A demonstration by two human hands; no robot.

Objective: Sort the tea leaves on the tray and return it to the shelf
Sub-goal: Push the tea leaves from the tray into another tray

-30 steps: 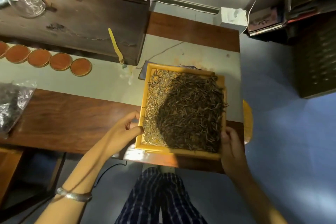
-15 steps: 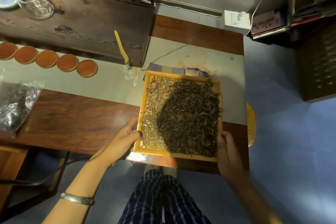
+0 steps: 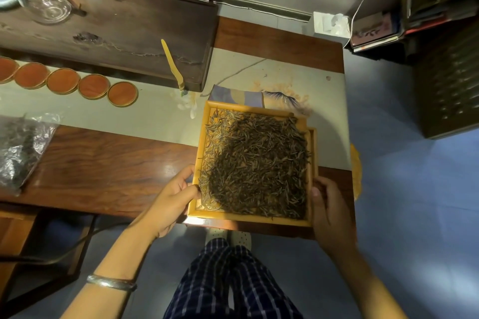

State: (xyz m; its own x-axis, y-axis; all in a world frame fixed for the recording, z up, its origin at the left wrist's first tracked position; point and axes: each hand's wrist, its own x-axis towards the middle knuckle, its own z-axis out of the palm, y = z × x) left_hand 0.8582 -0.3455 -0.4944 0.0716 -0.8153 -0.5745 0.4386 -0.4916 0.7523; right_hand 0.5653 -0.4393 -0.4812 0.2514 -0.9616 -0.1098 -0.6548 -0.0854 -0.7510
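A square yellow wooden tray (image 3: pixel 248 218) sits at the near right end of the brown table, heaped with dark, thin tea leaves (image 3: pixel 259 163); paler leaves lie along its left side. My left hand (image 3: pixel 172 201) grips the tray's left rim near the front corner, thumb over the edge. On the opposite side, my right hand (image 3: pixel 330 211) holds the right rim at the front corner. A dark shelf unit (image 3: pixel 445 80) stands to the right on the floor.
Several round orange coasters (image 3: pixel 93 85) line the pale table runner. A plastic bag of dark leaves (image 3: pixel 20 147) lies at far left. A raised dark wooden board (image 3: pixel 111 28) carries glassware and a yellow scoop (image 3: pixel 172 65). Patterned cloth (image 3: pixel 248 98) lies behind the tray.
The tray has shifted slightly toward me and looks a little raised or tilted at its right side. Both hands keep their grip on the rims.
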